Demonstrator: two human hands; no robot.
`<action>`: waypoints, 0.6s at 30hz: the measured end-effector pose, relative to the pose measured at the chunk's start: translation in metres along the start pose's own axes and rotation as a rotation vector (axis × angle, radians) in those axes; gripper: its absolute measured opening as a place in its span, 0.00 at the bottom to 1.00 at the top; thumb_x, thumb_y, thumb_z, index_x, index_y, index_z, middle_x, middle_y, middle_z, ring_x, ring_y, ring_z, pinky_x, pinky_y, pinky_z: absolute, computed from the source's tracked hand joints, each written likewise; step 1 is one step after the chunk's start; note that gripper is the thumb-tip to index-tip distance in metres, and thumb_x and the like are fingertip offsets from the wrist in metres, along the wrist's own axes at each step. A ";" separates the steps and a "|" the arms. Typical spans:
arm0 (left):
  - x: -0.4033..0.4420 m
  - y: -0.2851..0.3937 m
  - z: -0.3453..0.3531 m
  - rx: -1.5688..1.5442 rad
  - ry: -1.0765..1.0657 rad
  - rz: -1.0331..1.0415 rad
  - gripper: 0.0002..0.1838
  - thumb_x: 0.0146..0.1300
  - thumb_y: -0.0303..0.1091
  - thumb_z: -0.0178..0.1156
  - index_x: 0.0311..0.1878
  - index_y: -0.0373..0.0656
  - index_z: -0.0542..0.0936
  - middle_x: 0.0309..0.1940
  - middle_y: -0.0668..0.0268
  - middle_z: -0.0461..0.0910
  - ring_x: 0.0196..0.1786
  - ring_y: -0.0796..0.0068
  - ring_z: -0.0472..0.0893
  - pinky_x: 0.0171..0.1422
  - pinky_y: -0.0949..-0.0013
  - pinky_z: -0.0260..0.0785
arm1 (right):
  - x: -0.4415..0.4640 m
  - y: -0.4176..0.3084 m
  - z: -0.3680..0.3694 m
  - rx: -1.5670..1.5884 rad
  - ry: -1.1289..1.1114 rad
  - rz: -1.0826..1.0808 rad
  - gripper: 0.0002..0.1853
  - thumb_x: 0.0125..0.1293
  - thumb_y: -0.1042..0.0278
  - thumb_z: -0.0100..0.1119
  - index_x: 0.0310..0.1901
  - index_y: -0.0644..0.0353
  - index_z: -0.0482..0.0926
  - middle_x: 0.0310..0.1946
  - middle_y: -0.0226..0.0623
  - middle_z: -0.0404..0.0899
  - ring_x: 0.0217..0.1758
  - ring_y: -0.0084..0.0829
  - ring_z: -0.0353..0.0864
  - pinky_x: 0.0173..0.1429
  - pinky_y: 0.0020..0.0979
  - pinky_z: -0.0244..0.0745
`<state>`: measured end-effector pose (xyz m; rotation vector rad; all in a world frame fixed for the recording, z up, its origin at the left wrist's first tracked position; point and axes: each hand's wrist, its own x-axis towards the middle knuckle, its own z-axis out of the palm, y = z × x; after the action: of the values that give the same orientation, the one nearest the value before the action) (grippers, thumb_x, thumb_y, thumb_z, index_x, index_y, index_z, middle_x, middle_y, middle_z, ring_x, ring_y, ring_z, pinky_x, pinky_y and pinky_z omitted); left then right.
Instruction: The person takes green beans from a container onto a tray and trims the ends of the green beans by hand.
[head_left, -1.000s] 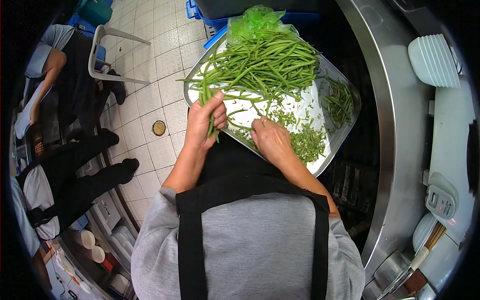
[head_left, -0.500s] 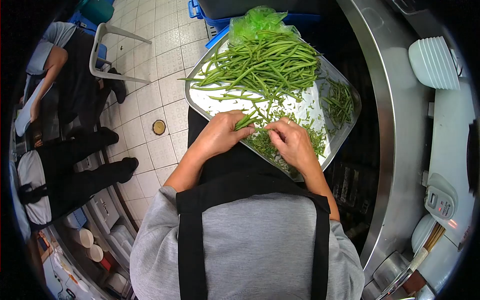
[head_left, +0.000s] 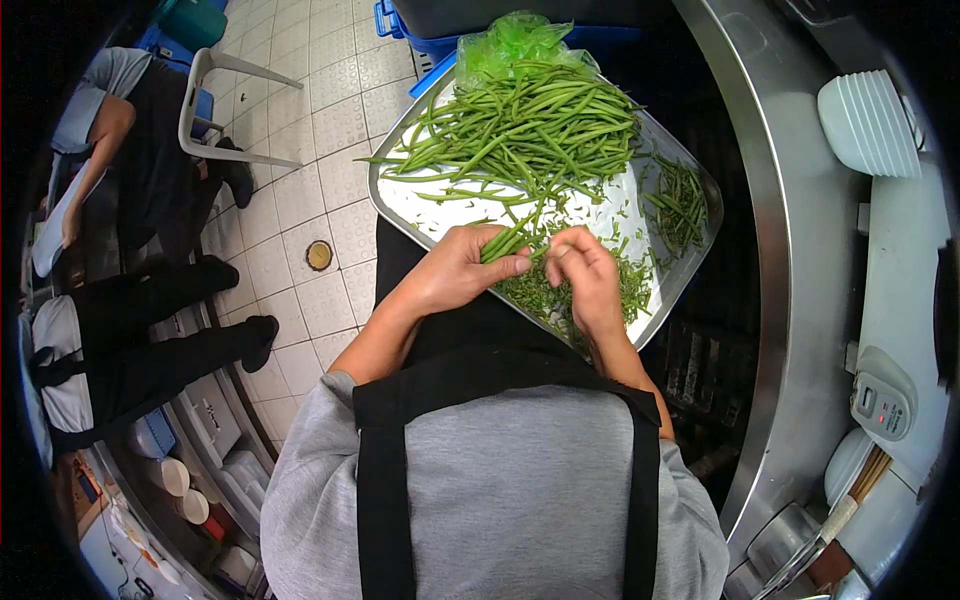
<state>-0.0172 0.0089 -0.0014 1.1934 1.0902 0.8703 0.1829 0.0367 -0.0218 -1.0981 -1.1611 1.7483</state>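
Several green beans (head_left: 506, 243) are clasped in my left hand (head_left: 460, 268), their ends sticking out toward the right. Close beside those ends is my right hand (head_left: 587, 278), its fingers curled together; whether a small piece is between them is hidden. Under both hands lies a metal tray (head_left: 402, 222) with a white lining. A large heap of long green beans (head_left: 540, 125) covers the tray's far part. Short cut bits (head_left: 625, 285) are scattered near my right hand, and a smaller pile of thin green pieces (head_left: 678, 205) rests at the tray's right corner.
A green plastic bag (head_left: 515, 42) touches the heap's far side. Along the right runs a steel counter edge (head_left: 765, 210), with stacked white bowls (head_left: 865, 125) beyond. A white chair (head_left: 195, 105) stands at left, and two other people are at the left side.
My left hand has come from the tray's left edge to its near middle with the beans. My right hand rose from the cut bits, met the bean ends, then drew slightly away.
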 end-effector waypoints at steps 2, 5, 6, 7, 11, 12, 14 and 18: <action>-0.001 -0.001 -0.001 -0.101 0.014 -0.026 0.10 0.64 0.35 0.64 0.43 0.38 0.81 0.29 0.75 0.77 0.31 0.86 0.71 0.36 0.78 0.64 | 0.004 -0.001 -0.009 0.213 0.025 0.024 0.05 0.65 0.78 0.52 0.41 0.59 0.75 0.26 0.27 0.72 0.29 0.19 0.72 0.34 0.23 0.69; -0.005 0.000 -0.003 -0.255 0.099 -0.112 0.10 0.65 0.37 0.63 0.42 0.40 0.81 0.26 0.77 0.76 0.26 0.89 0.67 0.29 0.81 0.58 | 0.008 -0.013 -0.019 0.144 0.058 -0.036 0.08 0.66 0.79 0.51 0.45 0.58 0.74 0.30 0.27 0.73 0.32 0.18 0.72 0.37 0.22 0.71; -0.004 -0.003 -0.002 -0.287 0.154 -0.113 0.10 0.65 0.37 0.63 0.42 0.40 0.81 0.26 0.77 0.75 0.24 0.90 0.66 0.28 0.82 0.56 | 0.007 -0.016 -0.018 0.042 0.036 -0.071 0.09 0.66 0.79 0.51 0.46 0.58 0.73 0.32 0.27 0.73 0.32 0.18 0.72 0.38 0.22 0.71; -0.002 -0.007 0.000 -0.321 0.207 -0.113 0.10 0.66 0.37 0.63 0.42 0.40 0.81 0.25 0.78 0.75 0.23 0.90 0.65 0.26 0.82 0.54 | 0.005 -0.018 -0.016 -0.061 0.017 -0.106 0.09 0.66 0.79 0.52 0.47 0.58 0.73 0.33 0.27 0.73 0.33 0.17 0.72 0.39 0.21 0.72; 0.000 -0.007 0.002 -0.342 0.243 -0.110 0.12 0.67 0.38 0.62 0.44 0.39 0.80 0.25 0.77 0.75 0.22 0.90 0.65 0.25 0.82 0.54 | -0.003 -0.017 0.002 -0.533 -0.170 -0.167 0.09 0.64 0.72 0.59 0.45 0.60 0.80 0.36 0.29 0.73 0.30 0.20 0.70 0.36 0.23 0.67; -0.001 -0.007 0.002 -0.358 0.255 -0.109 0.12 0.67 0.38 0.62 0.44 0.38 0.80 0.25 0.76 0.75 0.22 0.89 0.64 0.25 0.81 0.54 | -0.005 -0.017 0.009 -0.572 -0.191 -0.163 0.07 0.63 0.70 0.60 0.40 0.61 0.81 0.31 0.32 0.73 0.29 0.22 0.71 0.35 0.26 0.67; -0.001 -0.008 0.002 -0.389 0.270 -0.109 0.12 0.67 0.37 0.62 0.44 0.37 0.80 0.24 0.76 0.75 0.22 0.89 0.64 0.25 0.81 0.54 | -0.007 -0.013 0.013 -0.677 -0.250 -0.152 0.06 0.65 0.71 0.58 0.41 0.62 0.81 0.33 0.32 0.76 0.34 0.23 0.73 0.39 0.26 0.69; -0.002 -0.005 0.007 -0.443 0.263 -0.078 0.11 0.68 0.38 0.59 0.43 0.38 0.79 0.24 0.74 0.73 0.21 0.88 0.64 0.25 0.81 0.54 | -0.005 -0.012 0.009 -0.517 -0.225 -0.069 0.06 0.66 0.75 0.53 0.34 0.65 0.79 0.29 0.31 0.74 0.31 0.23 0.74 0.38 0.25 0.69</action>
<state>-0.0116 0.0041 -0.0056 0.6778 1.0718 1.1595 0.1782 0.0331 -0.0076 -1.1500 -1.8389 1.5863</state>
